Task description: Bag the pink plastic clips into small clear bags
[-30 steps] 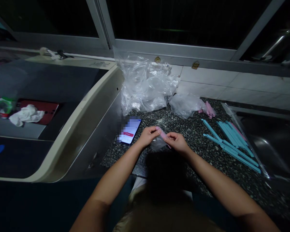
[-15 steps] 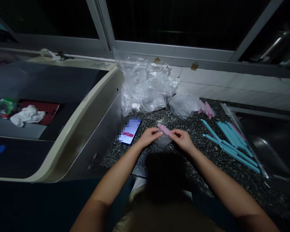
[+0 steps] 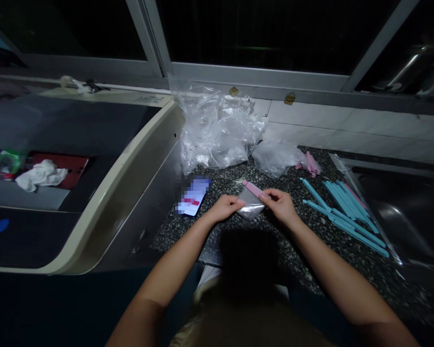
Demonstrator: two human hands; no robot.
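Note:
My left hand [image 3: 227, 207] pinches the left edge of a small clear plastic bag [image 3: 249, 206] above the dark speckled counter. In my right hand [image 3: 279, 202] is a pink plastic strip [image 3: 253, 188], gripped near its lower right end along the bag's upper edge. Whether the strip lies inside the bag or against it, I cannot tell. To the right lie several blue strips [image 3: 347, 224]. Farther back, a bundle of pink strips [image 3: 312, 164] rests beside a crumpled clear bag [image 3: 277, 156].
A lit phone [image 3: 195, 195] lies left of my hands. Behind it is a heap of clear plastic bags [image 3: 220, 125]. A washing machine [image 3: 123, 168] stands on the left, with a white cloth [image 3: 41, 174] on top. A metal sink [image 3: 405, 207] is at the right.
My right hand has moved to the right with the pink strip. The small bag is spread wider between my hands, and my left hand has shifted slightly right.

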